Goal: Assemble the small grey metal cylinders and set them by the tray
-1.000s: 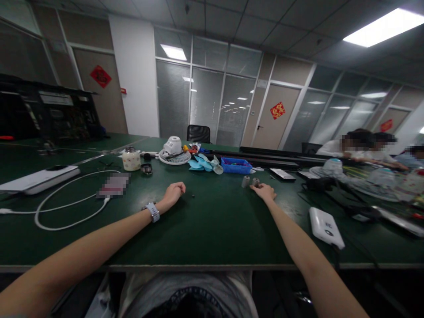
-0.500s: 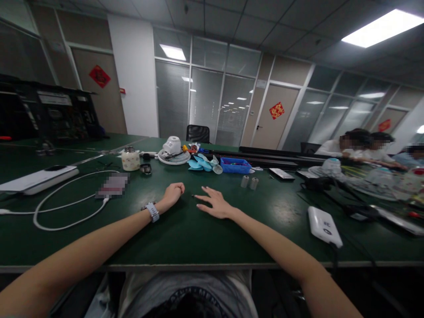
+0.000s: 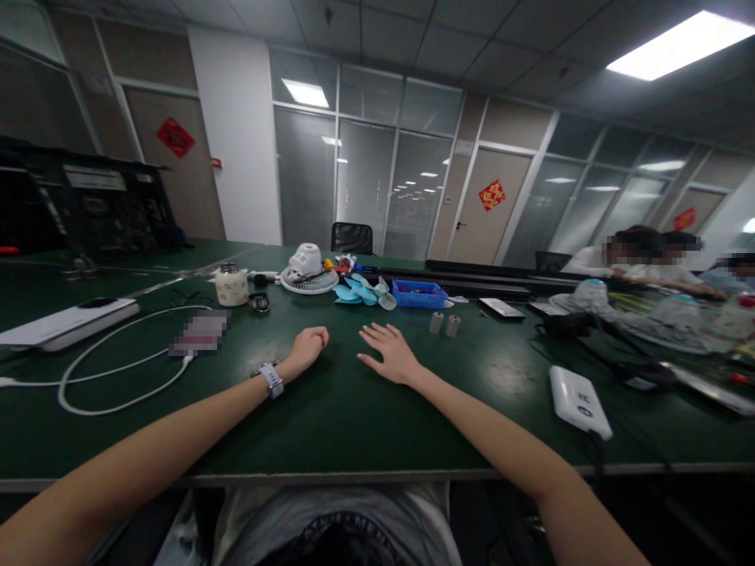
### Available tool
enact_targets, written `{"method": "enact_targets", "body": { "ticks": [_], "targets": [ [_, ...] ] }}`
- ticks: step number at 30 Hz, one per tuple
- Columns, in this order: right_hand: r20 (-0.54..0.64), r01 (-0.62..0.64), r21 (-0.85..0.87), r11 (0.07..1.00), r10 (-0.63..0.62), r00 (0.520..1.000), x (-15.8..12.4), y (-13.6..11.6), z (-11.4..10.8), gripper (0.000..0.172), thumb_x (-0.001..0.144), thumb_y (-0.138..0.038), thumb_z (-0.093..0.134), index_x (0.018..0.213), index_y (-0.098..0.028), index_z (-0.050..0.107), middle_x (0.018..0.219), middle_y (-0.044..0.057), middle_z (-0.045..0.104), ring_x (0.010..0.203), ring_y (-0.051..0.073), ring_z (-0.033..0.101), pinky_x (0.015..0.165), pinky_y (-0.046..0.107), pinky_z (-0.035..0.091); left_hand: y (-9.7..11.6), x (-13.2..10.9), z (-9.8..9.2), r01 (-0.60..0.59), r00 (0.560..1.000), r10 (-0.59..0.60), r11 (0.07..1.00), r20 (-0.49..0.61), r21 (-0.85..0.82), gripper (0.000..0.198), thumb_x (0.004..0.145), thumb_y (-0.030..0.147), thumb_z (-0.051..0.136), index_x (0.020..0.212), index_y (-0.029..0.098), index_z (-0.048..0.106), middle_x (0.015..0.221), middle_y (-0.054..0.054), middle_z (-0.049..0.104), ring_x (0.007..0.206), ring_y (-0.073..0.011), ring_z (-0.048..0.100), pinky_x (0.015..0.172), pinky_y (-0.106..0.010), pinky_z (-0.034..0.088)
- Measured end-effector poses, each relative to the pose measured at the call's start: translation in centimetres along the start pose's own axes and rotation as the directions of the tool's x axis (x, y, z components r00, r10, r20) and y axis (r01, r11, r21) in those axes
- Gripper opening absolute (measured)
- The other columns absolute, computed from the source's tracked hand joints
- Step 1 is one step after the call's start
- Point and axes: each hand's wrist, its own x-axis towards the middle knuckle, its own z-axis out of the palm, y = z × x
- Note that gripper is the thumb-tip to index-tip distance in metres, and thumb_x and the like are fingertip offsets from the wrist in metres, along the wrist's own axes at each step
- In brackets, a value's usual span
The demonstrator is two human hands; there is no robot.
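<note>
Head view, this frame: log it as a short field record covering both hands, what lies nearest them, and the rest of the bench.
setting: green table in an office, people seated at far right
left hand: closed in a fist, resting on the table, wristwatch on the wrist; contents of the fist cannot be seen
right hand: open, palm down, flat on the table, holding nothing
nearest things: two small grey cylinders, untouched
further back: blue fan blade, blue tray, white fan guard
left side: white cable

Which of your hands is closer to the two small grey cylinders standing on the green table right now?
The right hand. It lies flat and open on the table, just left of and nearer the camera than the two grey cylinders. The left hand, curled in a fist, rests farther left.
</note>
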Motion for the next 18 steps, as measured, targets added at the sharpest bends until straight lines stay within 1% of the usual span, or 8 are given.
{"method": "enact_targets", "body": {
  "ticks": [2, 5, 7, 9, 11, 13, 15, 18],
  "targets": [
    [-0.164, -0.086, -0.129, 0.988, 0.065, 0.984, -0.8, 3.0, -1.2, 0.057, 0.094, -0.052, 0.035, 0.140, -0.018, 0.043, 0.144, 0.009, 0.042, 0.138, 0.022, 0.029, 0.114, 0.043, 0.012, 0.2, -0.1, -0.1, 0.004, 1.000, -0.004, 1.000, 0.007, 0.004, 0.012, 0.054, 0.016, 0.035, 0.051, 0.020, 0.046, 0.047, 0.002, 0.044, 0.050, -0.0147, 0.042, 0.052, -0.026, 0.030],
    [-0.364, -0.320, -0.243, 0.915, 0.220, 0.905, -2.3, 8.7, -3.1, 0.053, 0.094, -0.045, 0.038, 0.134, -0.013, 0.050, 0.140, 0.011, 0.048, 0.135, 0.025, 0.034, 0.112, 0.044, 0.016, 0.5, -0.3, -0.1, 0.005, 1.000, -0.005, 1.000, 0.010, 0.005, 0.012, 0.054, 0.016, 0.035, 0.051, 0.020, 0.046, 0.047, 0.002, 0.044, 0.050, -0.0147, 0.043, 0.052, -0.026, 0.030],
    [-0.438, -0.468, -0.269, 0.842, 0.326, 0.838, -3.6, 12.4, -3.9, 0.052, 0.092, -0.043, 0.041, 0.131, -0.011, 0.053, 0.136, 0.014, 0.051, 0.131, 0.027, 0.039, 0.109, 0.045, 0.021, 0.7, -0.3, -0.1, 0.005, 1.000, -0.005, 1.000, 0.009, 0.006, 0.012, 0.054, 0.016, 0.035, 0.051, 0.020, 0.046, 0.047, 0.002, 0.043, 0.050, -0.0147, 0.043, 0.053, -0.026, 0.030],
    [-0.450, -0.567, -0.277, 0.776, 0.416, 0.790, -5.0, 15.2, -4.2, 0.050, 0.090, -0.043, 0.044, 0.128, -0.011, 0.056, 0.133, 0.014, 0.055, 0.128, 0.029, 0.042, 0.107, 0.045, 0.024, 0.7, -0.4, -0.1, 0.005, 1.000, -0.005, 1.000, 0.009, 0.007, 0.012, 0.054, 0.016, 0.035, 0.050, 0.020, 0.046, 0.047, 0.002, 0.044, 0.051, -0.0149, 0.043, 0.053, -0.026, 0.030],
    [-0.424, -0.618, -0.276, 0.736, 0.484, 0.765, -6.2, 16.9, -4.0, 0.048, 0.089, -0.043, 0.046, 0.124, -0.012, 0.059, 0.129, 0.013, 0.058, 0.126, 0.029, 0.045, 0.105, 0.045, 0.027, 0.7, -0.4, -0.1, 0.004, 1.000, -0.005, 1.000, 0.009, 0.009, 0.012, 0.054, 0.016, 0.035, 0.050, 0.020, 0.046, 0.048, 0.002, 0.044, 0.051, -0.0149, 0.043, 0.053, -0.026, 0.030],
    [-0.400, -0.638, -0.267, 0.722, 0.519, 0.755, -6.9, 17.7, -3.8, 0.046, 0.089, -0.043, 0.046, 0.121, -0.014, 0.061, 0.126, 0.012, 0.060, 0.124, 0.028, 0.047, 0.103, 0.044, 0.029, 0.7, -0.3, -0.1, 0.006, 1.000, -0.006, 1.000, 0.010, 0.011, 0.012, 0.054, 0.016, 0.035, 0.050, 0.020, 0.046, 0.048, 0.002, 0.044, 0.051, -0.0148, 0.043, 0.053, -0.026, 0.030],
    [-0.398, -0.636, -0.254, 0.729, 0.520, 0.755, -7.2, 17.9, -3.7, 0.046, 0.089, -0.043, 0.046, 0.121, -0.015, 0.061, 0.125, 0.012, 0.061, 0.123, 0.027, 0.049, 0.102, 0.042, 0.031, 0.5, -0.3, -0.1, 0.008, 1.000, -0.008, 1.000, 0.010, 0.013, 0.013, 0.054, 0.016, 0.035, 0.051, 0.020, 0.046, 0.048, 0.002, 0.044, 0.050, -0.0146, 0.042, 0.053, -0.026, 0.030],
    [-0.406, -0.601, -0.245, 0.761, 0.482, 0.776, -7.0, 17.8, -3.7, 0.047, 0.089, -0.043, 0.046, 0.123, -0.013, 0.060, 0.126, 0.012, 0.061, 0.121, 0.026, 0.051, 0.102, 0.040, 0.033, 0.4, -0.2, 0.0, 0.008, 1.000, -0.008, 1.000, 0.012, 0.011, 0.013, 0.054, 0.016, 0.035, 0.052, 0.020, 0.047, 0.048, 0.002, 0.045, 0.051, -0.0149, 0.043, 0.053, -0.026, 0.030]
  ]
}}
